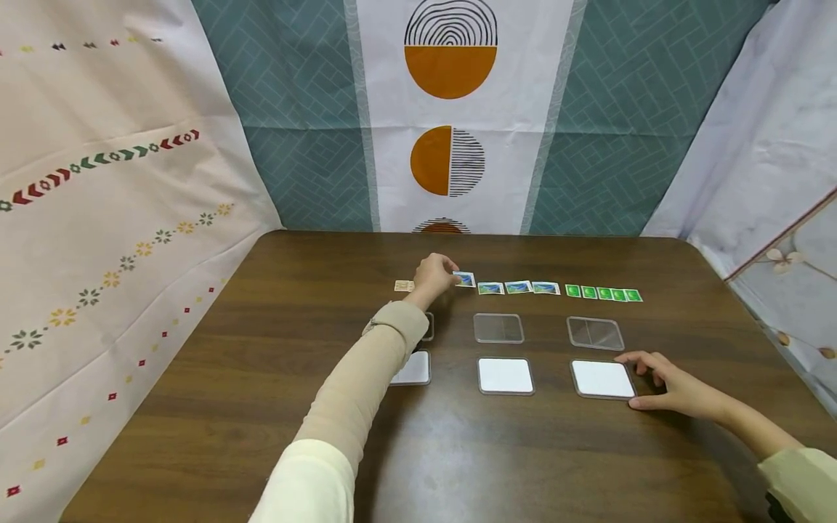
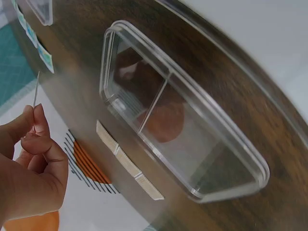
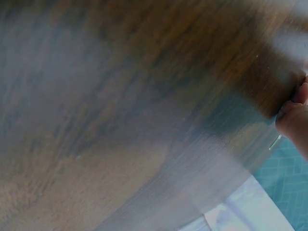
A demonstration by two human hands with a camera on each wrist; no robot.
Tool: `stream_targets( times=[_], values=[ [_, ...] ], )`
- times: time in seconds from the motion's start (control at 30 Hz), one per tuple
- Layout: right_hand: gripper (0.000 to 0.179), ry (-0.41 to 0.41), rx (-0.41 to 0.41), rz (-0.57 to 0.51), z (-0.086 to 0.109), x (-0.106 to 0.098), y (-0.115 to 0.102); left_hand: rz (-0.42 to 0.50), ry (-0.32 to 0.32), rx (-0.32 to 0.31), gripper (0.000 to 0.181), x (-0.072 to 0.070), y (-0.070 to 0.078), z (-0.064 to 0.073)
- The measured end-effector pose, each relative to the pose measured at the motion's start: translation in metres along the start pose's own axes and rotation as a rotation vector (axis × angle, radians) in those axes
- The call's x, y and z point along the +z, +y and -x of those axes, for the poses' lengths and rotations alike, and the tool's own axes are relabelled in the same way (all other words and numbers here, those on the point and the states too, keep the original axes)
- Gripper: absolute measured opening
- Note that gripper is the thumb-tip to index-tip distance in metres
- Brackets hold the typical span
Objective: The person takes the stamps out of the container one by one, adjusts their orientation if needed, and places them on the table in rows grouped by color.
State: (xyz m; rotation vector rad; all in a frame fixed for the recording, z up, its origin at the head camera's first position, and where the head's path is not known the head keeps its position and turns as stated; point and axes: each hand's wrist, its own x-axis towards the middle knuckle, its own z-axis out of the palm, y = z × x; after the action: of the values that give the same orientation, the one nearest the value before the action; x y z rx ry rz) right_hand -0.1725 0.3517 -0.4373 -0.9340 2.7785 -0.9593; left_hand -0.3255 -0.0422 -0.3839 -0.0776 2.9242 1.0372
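My left hand (image 1: 434,277) pinches a small blue picture stamp (image 1: 465,280) between thumb and fingertips, seen edge-on in the left wrist view. It is above the far row, between tan stamps (image 2: 129,161) and three more blue stamps (image 1: 518,287). Under the left forearm, a clear divided case (image 2: 185,130) is partly hidden. My right hand (image 1: 676,388) rests at the right side of a clear case with a white insert (image 1: 603,379), index finger and thumb by its right corners. In the right wrist view only part of that hand (image 3: 294,118) shows.
Several green stamps (image 1: 604,293) lie in the row's right part. Two more clear cases, a middle one (image 1: 498,328) and a right one (image 1: 596,333), lie nearer. White-insert cases stand at centre (image 1: 506,375) and left (image 1: 413,368), the left one partly covered by the arm.
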Motion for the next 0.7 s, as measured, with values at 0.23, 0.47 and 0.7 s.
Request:
stream_targets(
  times=[0.23, 0.47, 0.7],
  values=[
    [0.065, -0.004, 0.008, 0.001, -0.003, -0.002, 0.000, -0.036, 0.008, -0.061, 0.015, 0.006, -0.003, -0.008],
    [0.066, 0.003, -0.002, -0.002, -0.001, -0.001, 0.001, -0.102, -0.010, -0.090, 0.015, 0.010, -0.001, -0.012],
    [0.066, 0.003, 0.003, -0.003, 0.001, 0.000, 0.002, -0.203, -0.015, -0.073, 0.014, 0.019, 0.003, -0.016]
  ],
)
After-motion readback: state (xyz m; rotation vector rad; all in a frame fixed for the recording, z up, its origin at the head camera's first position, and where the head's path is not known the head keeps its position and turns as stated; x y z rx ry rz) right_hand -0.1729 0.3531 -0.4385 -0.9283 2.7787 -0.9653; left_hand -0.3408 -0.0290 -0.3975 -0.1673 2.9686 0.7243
